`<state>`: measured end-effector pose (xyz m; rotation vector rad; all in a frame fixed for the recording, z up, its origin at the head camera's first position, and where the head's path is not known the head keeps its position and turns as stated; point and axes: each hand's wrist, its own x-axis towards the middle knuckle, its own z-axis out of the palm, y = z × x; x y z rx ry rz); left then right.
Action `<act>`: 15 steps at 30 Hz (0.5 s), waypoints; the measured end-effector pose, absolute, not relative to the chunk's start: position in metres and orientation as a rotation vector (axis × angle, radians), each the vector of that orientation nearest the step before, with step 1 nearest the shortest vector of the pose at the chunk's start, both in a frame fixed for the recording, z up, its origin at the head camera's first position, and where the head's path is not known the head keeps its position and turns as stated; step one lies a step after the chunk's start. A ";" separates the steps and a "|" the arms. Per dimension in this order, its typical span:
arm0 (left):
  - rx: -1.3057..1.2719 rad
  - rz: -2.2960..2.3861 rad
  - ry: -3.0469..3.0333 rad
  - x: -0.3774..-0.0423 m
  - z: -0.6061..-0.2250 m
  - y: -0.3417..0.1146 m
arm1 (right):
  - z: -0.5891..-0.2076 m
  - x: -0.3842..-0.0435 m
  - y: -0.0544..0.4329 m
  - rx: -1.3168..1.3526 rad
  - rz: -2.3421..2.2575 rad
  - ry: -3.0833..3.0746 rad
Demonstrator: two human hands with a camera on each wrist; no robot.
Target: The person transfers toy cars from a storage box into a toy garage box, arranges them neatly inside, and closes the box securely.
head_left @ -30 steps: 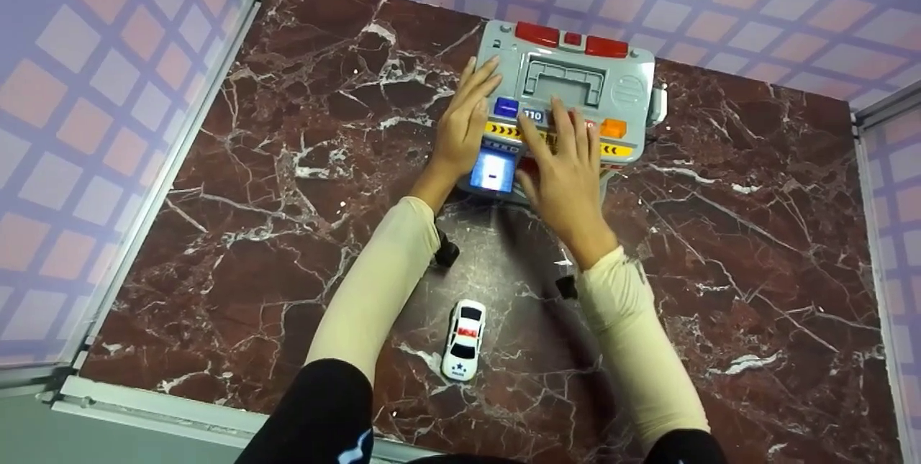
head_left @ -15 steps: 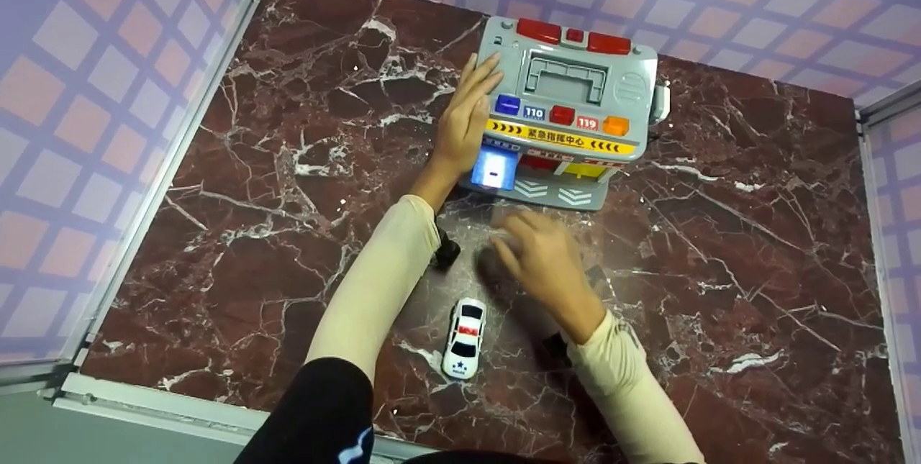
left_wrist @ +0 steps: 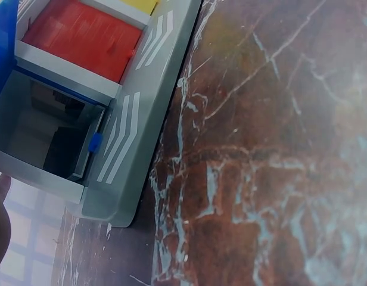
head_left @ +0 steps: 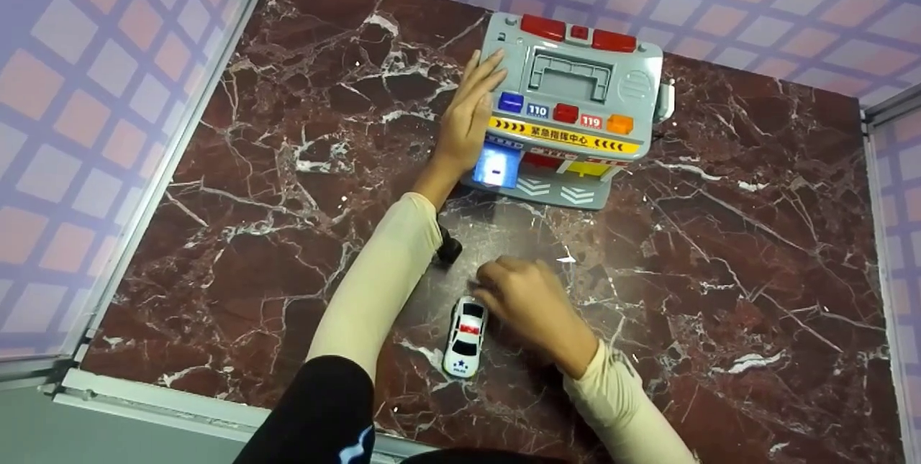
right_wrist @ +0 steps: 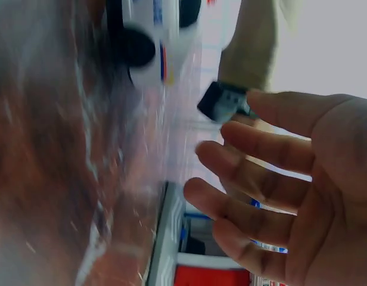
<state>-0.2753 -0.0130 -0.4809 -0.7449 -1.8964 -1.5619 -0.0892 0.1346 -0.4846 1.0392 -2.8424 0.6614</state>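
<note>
A grey toy emergency station [head_left: 504, 65] with red, blue and orange roof buttons stands at the back of the marble-patterned surface. My left hand [head_left: 464, 122] lies along its left side with the fingers extended. Beside that hand, the blue garage door [head_left: 496, 165] is raised; the left wrist view shows the bay behind it and a lowered red door [left_wrist: 82, 39]. A white toy police car [head_left: 460, 360] sits nearer to me, its rear towards the station. My right hand [head_left: 532, 306] hovers just right of the car's far end, fingers loosely bent and holding nothing [right_wrist: 344, 190].
Patterned panels [head_left: 137, 75] wall the surface at the left, back and right. A metal frame edge [head_left: 158, 403] runs along the front left. A black wrist camera [head_left: 449, 247] on the left arm sits between the station and the car.
My right hand has left the station's roof buttons and come back towards me, down to beside the car. The left hand stays at the station's side, and the car has not moved.
</note>
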 end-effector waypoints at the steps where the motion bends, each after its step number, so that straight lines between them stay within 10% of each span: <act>1: -0.742 -1.565 -1.901 -0.274 -0.480 -0.013 | -0.486 -0.086 0.134 1.063 0.642 -2.853; 15: -0.719 -1.570 -1.931 -0.273 -0.480 -0.013 | -0.500 -0.035 0.116 1.161 0.532 -2.700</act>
